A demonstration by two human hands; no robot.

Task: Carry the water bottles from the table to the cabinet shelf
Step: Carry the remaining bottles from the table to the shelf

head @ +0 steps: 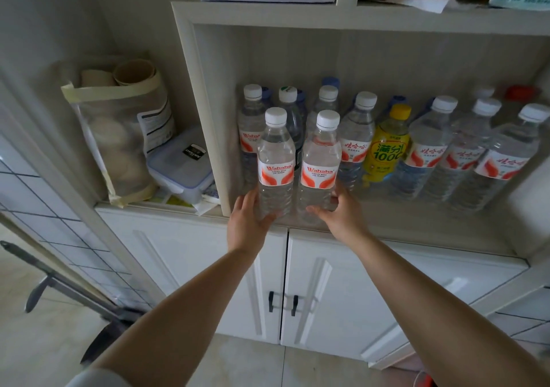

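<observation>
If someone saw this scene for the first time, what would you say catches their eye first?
Most striking are the two front water bottles at the shelf's front edge, the left hand gripping one and the right hand the other. Next comes the yellow bottle, standing among the clear bottles further right. A taped bag sits outside the cabinet, to its left.

The two front water bottles (275,163) (320,168) are clear with white caps and white labels with orange-red swirls. To their right on the pale cream cabinet shelf (401,223) stands a yellow bottle (387,145) with a yellow cap and green writing. Behind it peek blue caps (331,81) and one red cap (519,92). The doors (327,291) below the shelf are white with black handles (282,302).
</observation>
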